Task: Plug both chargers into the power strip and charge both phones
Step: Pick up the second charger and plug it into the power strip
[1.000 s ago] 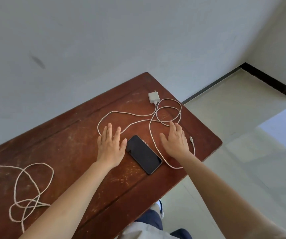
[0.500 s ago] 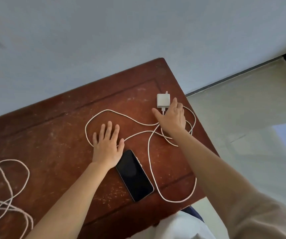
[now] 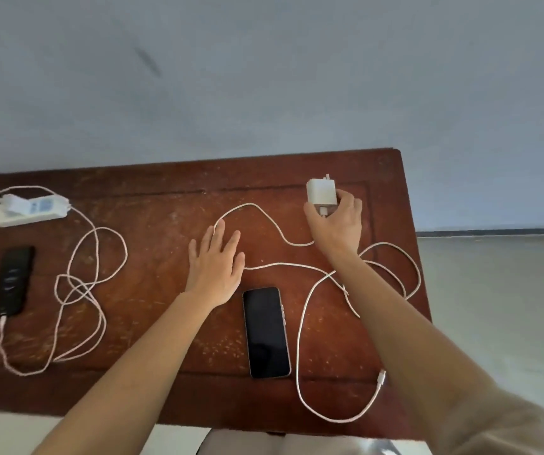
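While the right hand (image 3: 334, 221) closes its fingers around the white charger block (image 3: 320, 194) at the far right of the table (image 3: 165, 205), the left hand (image 3: 216, 262) lies open and flat, palm down, just left of the unplugged phone (image 3: 266, 332). Block's prongs point away from the person. Its cable (image 3: 300, 339) runs in loose loops right of that phone; free connector end (image 3: 381, 377) lies near the table's front edge, not inserted.

Far left of the phone: power strip (image 3: 27, 210) with what looks like one charger already seated, and a second phone (image 3: 11, 281) with a cable (image 3: 90, 284) at its near end.

Judgement: one pair done, second charger in hand. Risks: carrying the block leftward could drag the slack loops across the phone and shift it, or pull the connector off the edge. Cable passes under the left hand's fingertips; it may snag there.
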A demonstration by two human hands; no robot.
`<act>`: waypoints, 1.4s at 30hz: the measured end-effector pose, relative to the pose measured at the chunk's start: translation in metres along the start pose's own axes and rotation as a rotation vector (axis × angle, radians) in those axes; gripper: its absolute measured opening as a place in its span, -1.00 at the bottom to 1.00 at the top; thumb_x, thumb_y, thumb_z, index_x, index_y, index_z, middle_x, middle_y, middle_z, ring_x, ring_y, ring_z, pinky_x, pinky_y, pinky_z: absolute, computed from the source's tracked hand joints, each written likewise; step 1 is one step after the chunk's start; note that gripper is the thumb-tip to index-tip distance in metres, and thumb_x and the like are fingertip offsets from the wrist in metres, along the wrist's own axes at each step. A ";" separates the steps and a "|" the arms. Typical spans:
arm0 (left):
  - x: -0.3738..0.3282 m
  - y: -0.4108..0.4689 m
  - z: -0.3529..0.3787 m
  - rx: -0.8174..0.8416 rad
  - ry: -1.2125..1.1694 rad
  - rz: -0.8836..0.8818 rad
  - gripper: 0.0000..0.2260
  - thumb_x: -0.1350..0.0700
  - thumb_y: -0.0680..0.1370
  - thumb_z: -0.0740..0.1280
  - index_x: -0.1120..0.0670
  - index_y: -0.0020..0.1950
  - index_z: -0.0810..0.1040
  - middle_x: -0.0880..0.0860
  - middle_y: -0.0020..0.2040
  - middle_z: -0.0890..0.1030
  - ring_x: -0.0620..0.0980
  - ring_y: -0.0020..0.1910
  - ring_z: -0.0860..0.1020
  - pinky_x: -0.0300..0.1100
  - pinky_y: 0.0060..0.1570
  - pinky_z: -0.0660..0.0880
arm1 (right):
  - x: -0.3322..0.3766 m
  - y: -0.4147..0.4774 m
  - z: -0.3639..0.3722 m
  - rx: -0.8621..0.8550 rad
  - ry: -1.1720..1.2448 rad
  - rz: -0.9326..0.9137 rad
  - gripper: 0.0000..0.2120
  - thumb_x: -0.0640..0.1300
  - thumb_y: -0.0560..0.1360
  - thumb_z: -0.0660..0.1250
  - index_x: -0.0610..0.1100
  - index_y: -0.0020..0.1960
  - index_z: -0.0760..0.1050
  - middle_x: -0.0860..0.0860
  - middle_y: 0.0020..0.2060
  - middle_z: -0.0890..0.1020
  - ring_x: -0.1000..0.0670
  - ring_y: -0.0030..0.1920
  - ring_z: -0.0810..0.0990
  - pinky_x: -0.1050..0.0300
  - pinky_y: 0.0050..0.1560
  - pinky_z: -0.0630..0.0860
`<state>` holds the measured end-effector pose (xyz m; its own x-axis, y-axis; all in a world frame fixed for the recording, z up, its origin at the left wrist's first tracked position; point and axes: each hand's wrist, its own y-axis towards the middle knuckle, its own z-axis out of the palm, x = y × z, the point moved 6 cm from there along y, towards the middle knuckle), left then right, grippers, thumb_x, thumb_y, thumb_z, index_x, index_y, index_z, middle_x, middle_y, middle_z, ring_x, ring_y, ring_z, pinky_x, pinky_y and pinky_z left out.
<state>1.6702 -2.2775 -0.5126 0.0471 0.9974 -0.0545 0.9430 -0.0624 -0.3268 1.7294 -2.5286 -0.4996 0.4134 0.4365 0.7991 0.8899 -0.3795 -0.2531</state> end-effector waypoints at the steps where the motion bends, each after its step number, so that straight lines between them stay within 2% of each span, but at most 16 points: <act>1: 0.016 -0.008 -0.008 -0.013 0.020 -0.030 -0.50 -0.14 0.67 -0.01 -0.02 0.59 0.15 0.12 0.65 0.01 0.15 0.61 0.00 0.24 0.52 -0.02 | 0.015 -0.003 0.008 0.017 0.036 -0.024 -0.37 0.16 0.38 0.41 -0.08 0.36 0.41 -0.01 0.18 0.46 0.03 -0.05 0.51 0.23 -0.13 0.36; 3: 0.051 -0.024 -0.020 -0.015 0.057 -0.094 -0.49 -0.15 0.67 -0.02 -0.03 0.60 0.13 0.12 0.65 -0.01 0.14 0.61 0.01 0.24 0.52 0.00 | 0.047 -0.013 0.026 0.081 0.104 -0.075 -0.38 0.13 0.39 0.42 -0.04 0.39 0.40 0.00 0.19 0.43 0.10 -0.11 0.50 0.34 -0.23 0.31; 7: 0.127 -0.050 -0.039 -0.036 0.047 -0.229 -0.49 -0.15 0.67 0.00 -0.02 0.61 0.11 0.13 0.65 -0.04 0.13 0.61 0.00 0.25 0.52 0.00 | 0.106 -0.040 0.061 0.179 0.180 -0.235 -0.37 0.08 0.43 0.46 0.00 0.44 0.38 0.06 0.15 0.36 0.30 -0.15 0.45 0.45 -0.24 0.28; 12: 0.227 -0.071 -0.046 -0.060 -0.026 -0.324 -0.47 -0.15 0.67 0.02 0.00 0.61 0.12 0.15 0.65 -0.08 0.20 0.58 0.12 0.21 0.49 0.12 | 0.161 -0.084 0.120 0.228 0.141 -0.324 -0.36 0.09 0.43 0.45 0.04 0.45 0.36 -0.01 0.26 0.45 0.19 -0.10 0.52 0.31 -0.18 0.38; 15: 0.283 -0.074 -0.038 -0.053 -0.032 -0.297 -0.46 -0.17 0.66 0.03 0.00 0.61 0.11 0.15 0.65 -0.08 0.18 0.57 0.13 0.20 0.48 0.17 | 0.178 -0.110 0.161 0.225 0.046 -0.375 -0.38 0.09 0.44 0.47 0.03 0.44 0.39 -0.01 0.29 0.48 0.25 -0.14 0.53 0.40 -0.20 0.38; 16: 0.301 -0.073 -0.035 -0.048 -0.039 -0.283 -0.46 -0.17 0.66 0.03 0.00 0.61 0.10 0.15 0.65 -0.08 0.18 0.58 0.11 0.20 0.49 0.16 | 0.182 -0.119 0.174 0.220 0.008 -0.386 -0.38 0.10 0.44 0.47 0.02 0.44 0.39 -0.01 0.29 0.48 0.21 -0.10 0.55 0.37 -0.17 0.43; 18: 0.336 -0.073 -0.029 -0.027 -0.051 -0.254 -0.45 -0.19 0.66 0.03 -0.01 0.61 0.08 0.15 0.65 -0.09 0.18 0.60 0.05 0.21 0.50 0.13 | 0.190 -0.137 0.202 0.221 -0.037 -0.373 -0.36 0.11 0.44 0.48 0.00 0.45 0.38 -0.03 0.30 0.47 0.07 0.00 0.61 0.17 -0.01 0.56; 21: 0.383 -0.073 -0.023 -0.009 -0.058 -0.215 -0.44 -0.20 0.66 0.01 -0.01 0.62 0.03 0.16 0.64 -0.11 0.18 0.61 -0.04 0.22 0.51 0.10 | 0.205 -0.164 0.245 0.234 -0.099 -0.360 -0.37 0.09 0.43 0.49 0.01 0.45 0.39 -0.07 0.32 0.46 -0.03 0.05 0.66 -0.05 0.12 0.61; 25: 0.439 -0.071 -0.022 -0.005 -0.106 -0.201 -0.44 -0.18 0.67 0.00 0.02 0.62 0.02 0.17 0.64 -0.13 0.17 0.61 -0.08 0.21 0.51 0.09 | 0.227 -0.191 0.297 0.278 -0.250 -0.391 -0.33 0.20 0.42 0.47 0.01 0.45 0.39 -0.06 0.32 0.48 -0.08 0.13 0.63 -0.04 0.12 0.59; 28: 0.474 -0.061 -0.021 -0.011 -0.116 -0.201 -0.45 -0.15 0.67 0.01 0.04 0.62 0.04 0.18 0.64 -0.10 0.17 0.61 -0.06 0.20 0.52 0.10 | 0.244 -0.205 0.331 0.341 -0.355 -0.480 -0.33 0.23 0.44 0.45 0.04 0.46 0.39 -0.03 0.30 0.50 0.01 -0.03 0.63 0.10 -0.03 0.55; 30: 0.490 -0.051 -0.020 0.005 -0.118 -0.198 -0.45 -0.14 0.68 0.01 0.05 0.62 0.03 0.18 0.64 -0.09 0.17 0.61 -0.07 0.21 0.52 0.09 | 0.255 -0.212 0.350 0.355 -0.408 -0.533 -0.35 0.19 0.45 0.46 0.03 0.47 0.40 -0.02 0.28 0.48 0.05 -0.08 0.62 0.12 -0.06 0.57; 35: 0.525 -0.017 -0.022 -0.003 -0.118 -0.178 -0.45 -0.12 0.68 0.02 0.05 0.61 0.02 0.17 0.64 -0.09 0.18 0.61 -0.07 0.22 0.51 0.10 | 0.288 -0.210 0.402 0.385 -0.458 -0.564 -0.37 0.08 0.48 0.47 -0.04 0.49 0.39 -0.02 0.30 0.48 -0.05 0.06 0.64 0.01 0.05 0.61; 42: 0.554 0.028 -0.018 -0.042 -0.082 -0.149 -0.44 -0.09 0.67 0.03 0.06 0.61 -0.04 0.19 0.64 -0.08 0.22 0.61 -0.11 0.26 0.50 0.05 | 0.310 -0.195 0.468 0.475 -0.539 -0.589 -0.45 -0.02 0.49 0.47 -0.03 0.44 0.43 0.01 0.29 0.55 -0.07 0.12 0.63 -0.04 0.06 0.61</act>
<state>1.7284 -1.7261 -0.5349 -0.1201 0.9891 -0.0857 0.9505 0.0896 -0.2976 1.7739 -1.9375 -0.4574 -0.2025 0.8181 0.5382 0.9209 0.3459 -0.1794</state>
